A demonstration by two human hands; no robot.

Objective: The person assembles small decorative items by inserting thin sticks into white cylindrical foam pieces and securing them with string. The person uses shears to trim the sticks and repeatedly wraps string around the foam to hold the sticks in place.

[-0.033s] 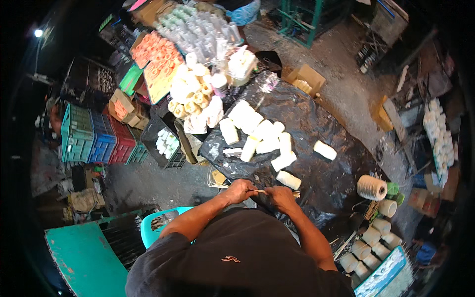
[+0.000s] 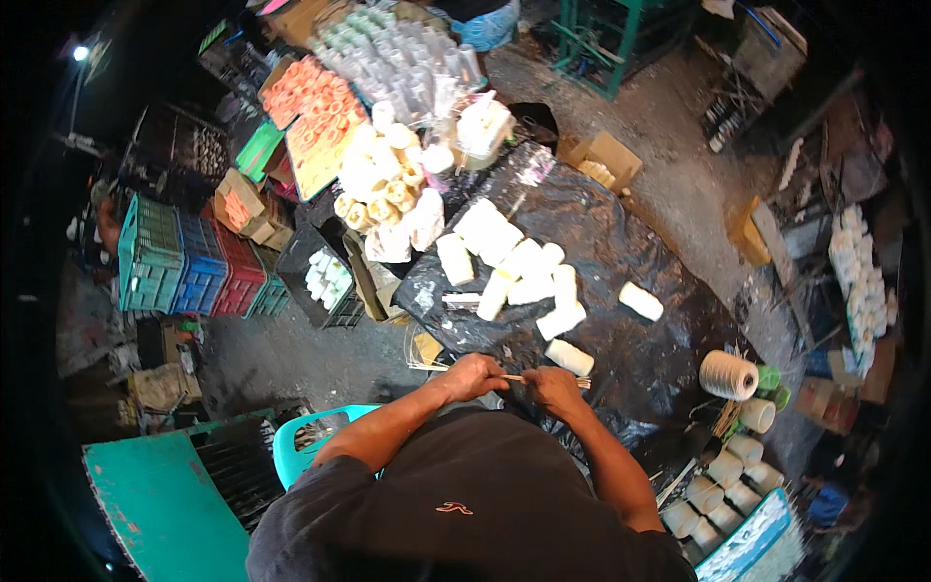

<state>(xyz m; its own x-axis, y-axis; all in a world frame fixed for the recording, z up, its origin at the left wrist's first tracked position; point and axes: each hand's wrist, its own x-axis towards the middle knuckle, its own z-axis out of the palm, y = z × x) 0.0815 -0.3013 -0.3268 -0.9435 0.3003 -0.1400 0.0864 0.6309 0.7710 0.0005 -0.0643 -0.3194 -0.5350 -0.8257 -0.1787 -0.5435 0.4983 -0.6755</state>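
Close to my body, at the near edge of the table, my left hand (image 2: 472, 376) and my right hand (image 2: 554, 390) are both closed on one slim bundle of thin pale strands (image 2: 514, 377). It lies crosswise between them, its loose ends showing past both fists. The strands look like wick, but are too small to tell surely. Just beyond my right hand a short white cylinder (image 2: 569, 357), which looks like a candle, lies on its side. Farther off is a loose group of similar white cylinders (image 2: 524, 260), with another single cylinder (image 2: 640, 302) to the right.
Black plastic sheeting (image 2: 630, 359) covers the table. A cream thread spool (image 2: 728, 375) stands at its right. Bagged pale pieces (image 2: 373, 179) and clear tubes (image 2: 412, 58) crowd the far left. Stacked crates (image 2: 152, 252) and a turquoise chair (image 2: 291, 448) are on my left.
The view has shifted very slightly. Both hands keep their grip on the strands, and the white cylinders stay where they were on the table.
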